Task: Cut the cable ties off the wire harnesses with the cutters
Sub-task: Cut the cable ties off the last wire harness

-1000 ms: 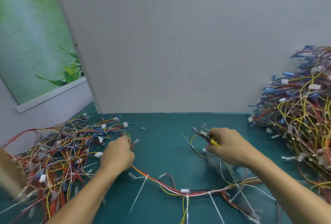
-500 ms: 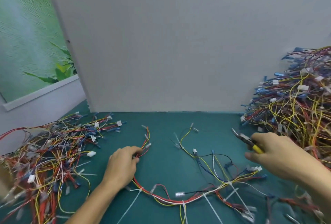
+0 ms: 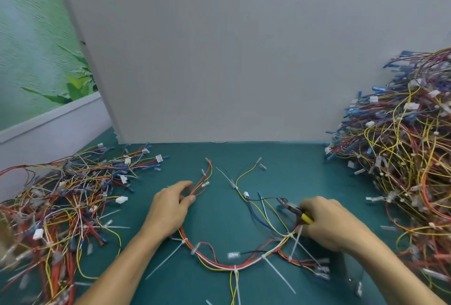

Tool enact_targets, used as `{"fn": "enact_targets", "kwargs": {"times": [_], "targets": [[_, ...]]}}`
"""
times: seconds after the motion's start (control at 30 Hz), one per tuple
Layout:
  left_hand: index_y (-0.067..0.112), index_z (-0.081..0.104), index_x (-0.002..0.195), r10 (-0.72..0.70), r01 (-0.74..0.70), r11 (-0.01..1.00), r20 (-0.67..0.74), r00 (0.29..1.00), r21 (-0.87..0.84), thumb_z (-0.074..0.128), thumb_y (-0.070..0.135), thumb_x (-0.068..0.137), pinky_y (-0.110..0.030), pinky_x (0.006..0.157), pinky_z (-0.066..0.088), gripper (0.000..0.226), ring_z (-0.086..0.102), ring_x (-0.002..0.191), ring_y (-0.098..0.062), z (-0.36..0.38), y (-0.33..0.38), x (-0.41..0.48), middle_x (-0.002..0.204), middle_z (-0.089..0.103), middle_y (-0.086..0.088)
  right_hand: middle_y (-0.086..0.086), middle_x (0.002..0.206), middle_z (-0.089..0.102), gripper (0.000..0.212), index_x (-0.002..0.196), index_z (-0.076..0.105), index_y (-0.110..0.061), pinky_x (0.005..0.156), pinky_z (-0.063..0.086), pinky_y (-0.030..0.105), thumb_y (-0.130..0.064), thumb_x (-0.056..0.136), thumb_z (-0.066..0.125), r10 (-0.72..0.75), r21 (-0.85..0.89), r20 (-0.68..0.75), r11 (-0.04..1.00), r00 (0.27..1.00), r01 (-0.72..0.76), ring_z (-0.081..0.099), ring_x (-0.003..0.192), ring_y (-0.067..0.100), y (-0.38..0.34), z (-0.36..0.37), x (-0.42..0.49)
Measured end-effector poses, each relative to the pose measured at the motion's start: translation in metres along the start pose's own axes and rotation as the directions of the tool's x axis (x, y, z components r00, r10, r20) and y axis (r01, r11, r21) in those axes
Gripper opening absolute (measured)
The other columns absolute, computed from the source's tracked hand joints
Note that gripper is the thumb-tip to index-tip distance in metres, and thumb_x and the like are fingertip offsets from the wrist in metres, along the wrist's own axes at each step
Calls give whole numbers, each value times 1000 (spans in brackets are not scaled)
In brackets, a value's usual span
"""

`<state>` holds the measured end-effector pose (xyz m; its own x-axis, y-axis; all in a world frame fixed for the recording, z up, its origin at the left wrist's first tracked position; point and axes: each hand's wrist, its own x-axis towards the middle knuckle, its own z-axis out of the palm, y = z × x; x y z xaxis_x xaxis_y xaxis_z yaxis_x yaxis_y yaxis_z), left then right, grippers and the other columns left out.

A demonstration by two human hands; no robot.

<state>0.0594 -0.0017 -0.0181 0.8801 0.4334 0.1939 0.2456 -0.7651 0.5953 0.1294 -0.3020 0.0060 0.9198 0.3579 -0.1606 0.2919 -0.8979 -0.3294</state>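
One wire harness of red, yellow and white wires lies in a U shape on the green mat between my hands. Several white cable ties stick out from it along the bottom curve. My left hand lies on the harness's left branch, thumb and fingers pinching its red wires. My right hand grips the yellow-handled cutters, whose dark jaws point left over the harness's right branch, just above a tied junction.
A low pile of loose harnesses covers the mat on the left. A tall heap of tied harnesses rises on the right. A grey board stands across the back. The green mat shows between the hands.
My right hand with the cutters came back left and down from the right heap to the harness's right branch. My left hand shifted slightly right along the red wires.
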Motion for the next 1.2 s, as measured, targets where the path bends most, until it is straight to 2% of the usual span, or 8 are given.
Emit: {"fn": "enact_targets", "kwargs": {"times": [0.13, 0.37, 0.57, 0.67, 0.87, 1.0, 1.1, 1.2], "targets": [[15, 55, 132, -13, 13, 999, 9, 1000, 48, 61, 27, 92, -30, 98, 38, 42, 55, 115, -22, -7, 3, -5, 127, 61, -7, 1, 86, 58, 18, 81, 56, -27, 69, 46, 32, -41, 77, 66, 37, 15, -29, 999, 999, -37, 56, 88, 28, 8, 0, -1], [18, 50, 136, 161, -172, 968, 73, 984, 184, 57, 36, 93, -34, 112, 28, 47, 39, 134, -19, 0, 13, -34, 145, 45, 2, -3, 79, 54, 23, 82, 57, -24, 70, 46, 32, -44, 76, 66, 45, 12, -48, 999, 998, -45, 56, 91, 28, 10, 1, 0], [26, 28, 148, 106, -172, 902, 185, 977, 396, 27, 52, 100, -33, 120, 7, 54, 5, 148, -17, 29, 8, -49, 159, 16, 2, -2, 84, 56, 28, 83, 57, -22, 67, 44, 31, -47, 76, 67, 57, -37, 15, 998, 998, -56, 58, 89, 26, 11, -6, -3], [28, 29, 147, 118, -171, 900, 153, 981, 401, 27, 54, 99, -33, 120, 7, 55, 6, 148, -16, 32, 6, -51, 159, 17, 2, 1, 83, 57, 30, 78, 54, -20, 66, 44, 32, -48, 77, 67, 47, -40, 5, 998, 999, -47, 58, 85, 26, 11, -18, -7], [29, 30, 147, 126, -175, 897, 145, 981, 406, 27, 54, 99, -34, 120, 7, 54, 6, 147, -17, 34, 3, -50, 158, 18, 2, -4, 86, 49, 28, 83, 52, -24, 69, 41, 35, -49, 84, 63, -92, -37, -333, 996, 939, 85, 55, 92, 30, -18, -28, -12], [29, 30, 147, 126, -175, 900, 148, 981, 400, 27, 55, 98, -33, 120, 7, 55, 5, 148, -17, 34, 2, -50, 159, 18, 2, 0, 117, 50, 34, 109, 63, -22, 81, 42, 34, -46, 85, 62, -229, -162, -204, 967, 952, 198, 55, 108, 28, -58, -8, 6], [30, 30, 147, 129, -178, 900, 147, 981, 399, 26, 56, 98, -33, 120, 6, 55, 4, 148, -16, 34, 2, -51, 159, 17, 2, 9, 112, 59, 24, 104, 60, -15, 74, 34, 34, -30, 86, 58, -259, -366, -138, 910, 956, 193, 56, 105, 32, -77, 6, 20], [29, 30, 147, 132, -181, 905, 149, 980, 386, 26, 55, 98, -34, 120, 5, 55, 3, 148, -17, 34, 1, -51, 159, 17, 1, 10, 92, 59, 15, 95, 59, -18, 67, 35, 31, -20, 81, 55, -139, -243, -169, 965, 976, 95, 57, 87, 33, -71, 0, 32]]}}
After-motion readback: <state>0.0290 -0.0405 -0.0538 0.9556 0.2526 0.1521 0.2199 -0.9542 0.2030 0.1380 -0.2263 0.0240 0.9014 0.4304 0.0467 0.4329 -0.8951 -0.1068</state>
